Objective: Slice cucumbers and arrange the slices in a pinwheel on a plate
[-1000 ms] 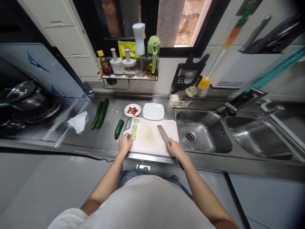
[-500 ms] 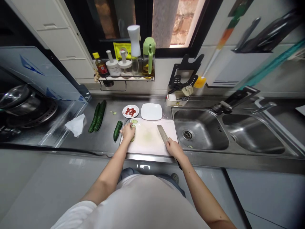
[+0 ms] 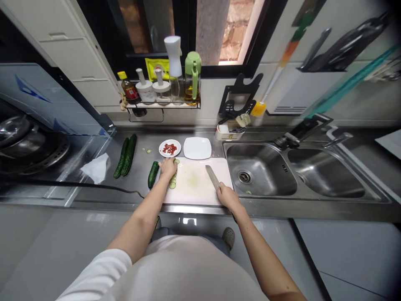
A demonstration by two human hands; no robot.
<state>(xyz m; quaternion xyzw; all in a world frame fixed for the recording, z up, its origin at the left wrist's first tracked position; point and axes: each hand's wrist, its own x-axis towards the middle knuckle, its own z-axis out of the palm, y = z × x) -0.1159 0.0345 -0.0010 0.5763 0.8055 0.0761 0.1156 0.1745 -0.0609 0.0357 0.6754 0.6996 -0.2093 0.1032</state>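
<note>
My right hand (image 3: pixel 227 195) is closed round the handle of a knife (image 3: pixel 213 177), whose blade lies over the right part of a white cutting board (image 3: pixel 200 190). At the board's upper left corner is my left hand (image 3: pixel 168 168), palm down with its fingers partly spread, beside cucumber slices (image 3: pixel 173 182). Whether its fingertips touch a slice is hidden. Just left of the board lies a short piece of cucumber (image 3: pixel 153 174). Behind the board stand a white plate (image 3: pixel 197 148) and a small plate of chopped red pieces (image 3: pixel 169 148).
Two whole cucumbers (image 3: pixel 128 155) and a crumpled white cloth (image 3: pixel 96 168) lie to the left. A double sink (image 3: pixel 263 167) adjoins the board on the right. Bottles stand on a wall rack (image 3: pixel 164 105). A pot (image 3: pixel 21 133) is at far left.
My left hand has moved up slightly along the board's left edge, and more of the slices below it show. The knife stays in my right hand, and the camera view has shifted a little.
</note>
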